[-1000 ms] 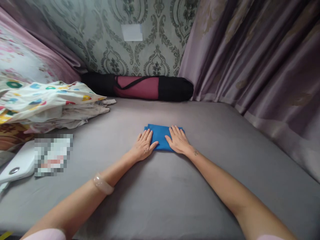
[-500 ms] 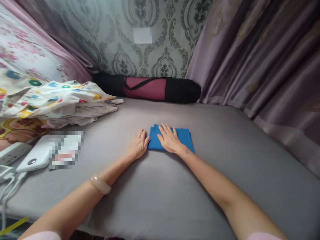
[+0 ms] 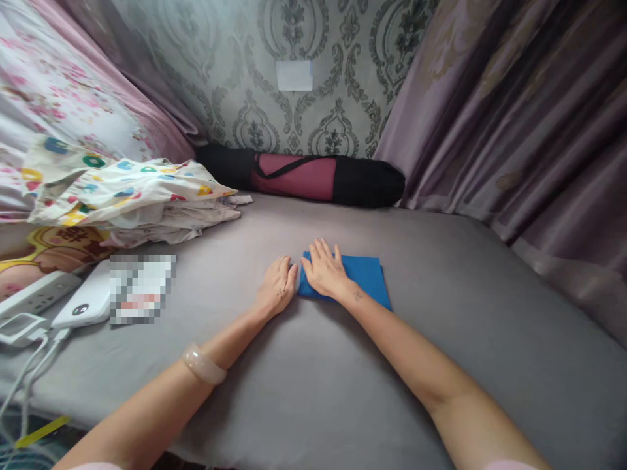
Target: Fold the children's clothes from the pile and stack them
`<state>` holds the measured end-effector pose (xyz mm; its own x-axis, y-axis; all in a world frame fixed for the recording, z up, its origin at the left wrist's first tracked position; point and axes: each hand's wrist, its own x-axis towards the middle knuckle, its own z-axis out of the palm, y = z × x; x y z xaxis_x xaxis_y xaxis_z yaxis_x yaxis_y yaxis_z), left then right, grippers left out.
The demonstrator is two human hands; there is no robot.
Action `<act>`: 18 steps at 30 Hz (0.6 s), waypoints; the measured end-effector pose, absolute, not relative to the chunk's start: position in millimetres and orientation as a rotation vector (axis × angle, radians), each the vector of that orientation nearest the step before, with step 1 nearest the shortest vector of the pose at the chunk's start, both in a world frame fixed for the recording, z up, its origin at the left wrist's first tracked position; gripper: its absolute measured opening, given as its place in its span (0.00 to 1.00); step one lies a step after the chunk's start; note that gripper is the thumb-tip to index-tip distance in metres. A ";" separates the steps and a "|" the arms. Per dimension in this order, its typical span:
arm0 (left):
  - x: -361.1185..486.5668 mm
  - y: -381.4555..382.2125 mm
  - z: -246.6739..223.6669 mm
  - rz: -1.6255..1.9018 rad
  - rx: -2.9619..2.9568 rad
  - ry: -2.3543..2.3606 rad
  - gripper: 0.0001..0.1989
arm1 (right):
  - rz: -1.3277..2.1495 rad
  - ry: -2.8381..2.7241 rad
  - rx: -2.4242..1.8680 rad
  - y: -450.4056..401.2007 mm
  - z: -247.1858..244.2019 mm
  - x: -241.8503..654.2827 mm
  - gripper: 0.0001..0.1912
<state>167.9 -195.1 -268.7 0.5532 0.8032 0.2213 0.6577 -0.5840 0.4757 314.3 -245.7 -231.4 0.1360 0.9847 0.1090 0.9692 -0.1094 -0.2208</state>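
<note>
A folded blue cloth (image 3: 367,277) lies flat on the grey sheet (image 3: 313,372) in the middle of the view. My right hand (image 3: 326,271) rests palm down on its left part, fingers spread and pointing away from me. Just left of the cloth, my left hand (image 3: 278,284) is on the sheet, palm down with the fingers extended, holding nothing. A pale bangle is on the left wrist.
A long black and pink bag (image 3: 294,176) lies along the patterned wall. Patterned clothes (image 3: 142,189) are heaped at the left, above a white power bank (image 3: 88,297), a power strip (image 3: 39,294) and cables. Purple curtains (image 3: 441,117) hang at the right.
My right hand has slid left across the blue cloth, from its middle to its left part. The view has shifted slightly, so the surroundings appear farther right.
</note>
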 end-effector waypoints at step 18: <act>190.2 -203.0 -241.1 0.553 2.689 1.060 0.29 | 0.073 -1.712 -2.296 -287.1 -227.5 360.6 0.33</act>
<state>190.2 -203.0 -241.1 0.6731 0.6890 0.2687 0.6147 -0.7232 0.3147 360.6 -287.1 -227.5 0.2979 0.9466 0.1231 0.9327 -0.2611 -0.2489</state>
